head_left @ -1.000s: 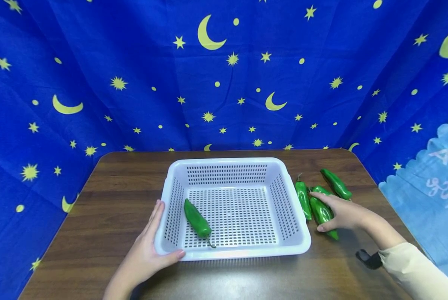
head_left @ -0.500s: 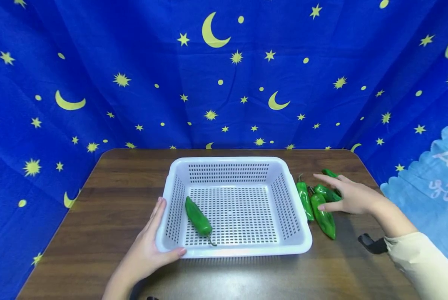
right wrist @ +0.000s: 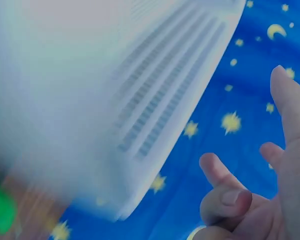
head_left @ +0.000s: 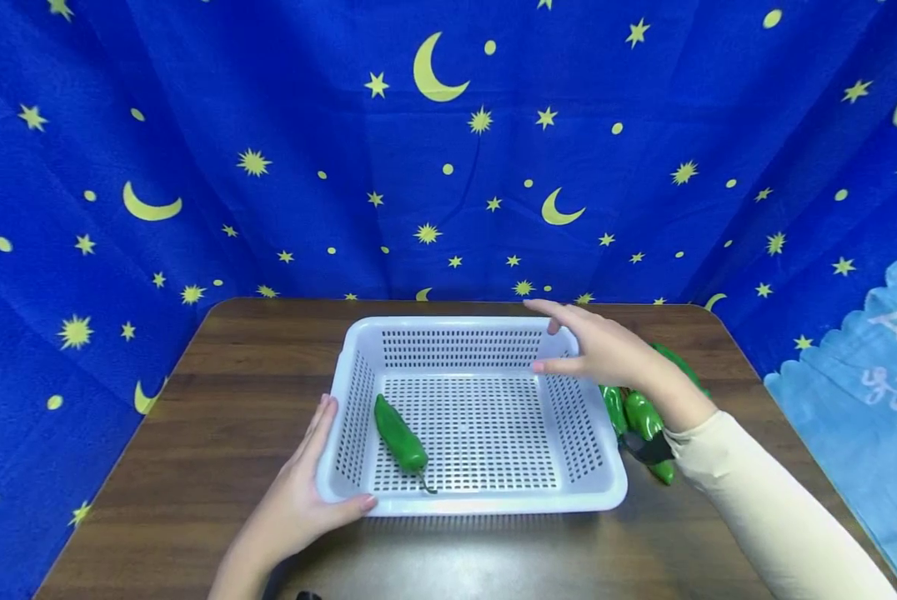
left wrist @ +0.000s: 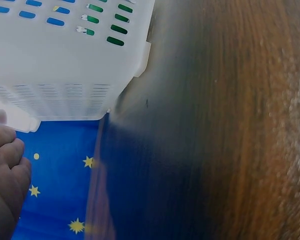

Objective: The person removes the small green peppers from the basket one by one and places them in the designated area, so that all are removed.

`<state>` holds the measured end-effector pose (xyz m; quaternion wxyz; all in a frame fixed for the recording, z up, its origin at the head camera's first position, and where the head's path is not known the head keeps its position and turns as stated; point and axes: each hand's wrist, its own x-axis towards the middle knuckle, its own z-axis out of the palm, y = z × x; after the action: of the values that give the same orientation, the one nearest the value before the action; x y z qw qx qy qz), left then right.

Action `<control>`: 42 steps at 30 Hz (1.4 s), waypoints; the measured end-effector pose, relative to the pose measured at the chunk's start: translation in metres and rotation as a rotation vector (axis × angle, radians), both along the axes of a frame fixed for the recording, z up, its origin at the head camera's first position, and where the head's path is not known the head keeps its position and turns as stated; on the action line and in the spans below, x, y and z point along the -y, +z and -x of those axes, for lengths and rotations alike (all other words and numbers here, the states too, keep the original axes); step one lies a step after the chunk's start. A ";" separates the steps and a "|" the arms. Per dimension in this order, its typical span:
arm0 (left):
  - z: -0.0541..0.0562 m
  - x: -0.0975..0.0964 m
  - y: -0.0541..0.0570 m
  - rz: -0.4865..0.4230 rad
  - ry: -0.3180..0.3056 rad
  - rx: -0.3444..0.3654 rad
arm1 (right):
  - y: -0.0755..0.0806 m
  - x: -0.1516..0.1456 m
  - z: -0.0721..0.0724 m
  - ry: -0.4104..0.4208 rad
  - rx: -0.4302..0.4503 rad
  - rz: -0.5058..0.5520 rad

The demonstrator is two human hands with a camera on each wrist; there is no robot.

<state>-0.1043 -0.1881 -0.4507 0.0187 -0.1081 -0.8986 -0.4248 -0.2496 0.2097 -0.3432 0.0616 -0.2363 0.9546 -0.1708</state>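
Observation:
A white perforated plastic basket (head_left: 493,504) stands on the table. One green pepper (head_left: 399,435) lies in its left part, stem toward the front. My left hand (head_left: 294,492) holds the near left corner, thumb over the front rim and fingers along the left side; in the left wrist view, curled fingers (left wrist: 10,160) show near the rim. Over the far right corner of the basket hovers my right hand (head_left: 606,342), fingers spread and nothing in it. To the right of the basket lie several more green peppers (head_left: 612,407), partly covered by my right wrist.
The brown wooden table (head_left: 253,375) ends at the back against a blue cloth (head_left: 306,108) with yellow moons and stars. A light blue scalloped cloth (head_left: 869,383) hangs at the right. A black strap (head_left: 647,447) is on my right wrist.
My right hand has left the peppers on the right, rising and moving left to the basket's far right corner. The left hand stays at the basket, and the pepper inside lies as before.

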 end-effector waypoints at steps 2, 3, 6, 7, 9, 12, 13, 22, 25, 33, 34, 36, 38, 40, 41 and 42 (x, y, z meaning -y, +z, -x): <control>-0.001 0.000 -0.001 -0.008 -0.001 0.004 | 0.001 0.019 0.004 0.039 0.036 0.024; -0.001 0.000 -0.001 -0.012 -0.002 0.006 | 0.002 0.028 0.005 0.055 0.051 0.029; -0.003 -0.001 -0.002 -0.019 0.000 0.005 | 0.000 0.053 0.010 0.125 0.106 0.060; -0.003 0.000 -0.002 -0.021 0.000 0.005 | -0.001 0.061 0.012 0.149 0.122 0.067; -0.004 0.000 -0.002 -0.021 -0.001 -0.006 | -0.005 0.075 0.013 0.192 0.154 0.078; -0.005 0.000 -0.003 -0.018 0.002 -0.015 | -0.014 0.094 0.014 0.265 0.213 0.108; -0.005 0.000 -0.003 -0.016 0.002 -0.013 | -0.017 0.100 0.014 0.287 0.233 0.114; -0.004 -0.001 -0.002 -0.003 0.005 0.003 | -0.049 0.143 0.009 0.427 0.345 0.025; -0.004 -0.001 -0.002 -0.003 0.005 -0.007 | -0.057 0.153 0.006 0.455 0.367 -0.022; -0.006 -0.001 -0.001 0.006 0.005 -0.012 | -0.078 0.172 -0.002 0.521 0.368 -0.080; -0.006 -0.001 0.000 0.007 0.004 -0.017 | -0.079 0.174 -0.003 0.522 0.373 -0.078; -0.005 -0.002 -0.001 0.011 0.001 -0.034 | -0.080 0.176 -0.003 0.520 0.380 -0.078; -0.004 -0.002 -0.001 0.015 -0.004 -0.050 | -0.080 0.178 -0.004 0.517 0.388 -0.082; -0.003 -0.003 0.000 0.020 -0.005 -0.055 | -0.079 0.180 -0.006 0.514 0.386 -0.106; -0.003 -0.003 0.000 0.022 -0.005 -0.053 | -0.079 0.181 -0.006 0.514 0.383 -0.122; -0.003 -0.003 0.001 0.023 -0.005 -0.054 | -0.079 0.182 -0.007 0.513 0.381 -0.136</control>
<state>-0.1014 -0.1852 -0.4500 0.0404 -0.1221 -0.9023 -0.4116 -0.2427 0.0276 -0.4223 0.2958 -0.4281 0.8445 -0.1268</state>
